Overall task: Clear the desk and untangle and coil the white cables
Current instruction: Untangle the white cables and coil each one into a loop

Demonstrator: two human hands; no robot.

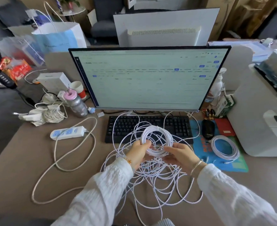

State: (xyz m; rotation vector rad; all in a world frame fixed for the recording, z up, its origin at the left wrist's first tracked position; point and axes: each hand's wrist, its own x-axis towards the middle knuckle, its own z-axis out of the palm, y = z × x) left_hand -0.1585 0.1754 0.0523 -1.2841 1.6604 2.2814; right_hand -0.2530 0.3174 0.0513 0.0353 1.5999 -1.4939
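Note:
My left hand (138,151) grips the left side of a round coil of thin white cable (167,136), held up in front of the keyboard. The fingers of my right hand (180,154) pinch the coil's lower right edge. Below and around both hands a loose tangle of white cable (160,183) spreads over the brown desk (20,168) and partly over the keyboard. A second, finished white coil (224,148) lies flat on the blue mouse pad (232,165) at the right.
A black keyboard (123,128) sits before the monitor (149,79). A white power strip (67,132) with its thick cord (56,162) lies at the left. A bottle (76,103), a cup, crumpled tissue and chargers crowd the back left. A black mouse (208,129) and a white machine (261,121) stand right.

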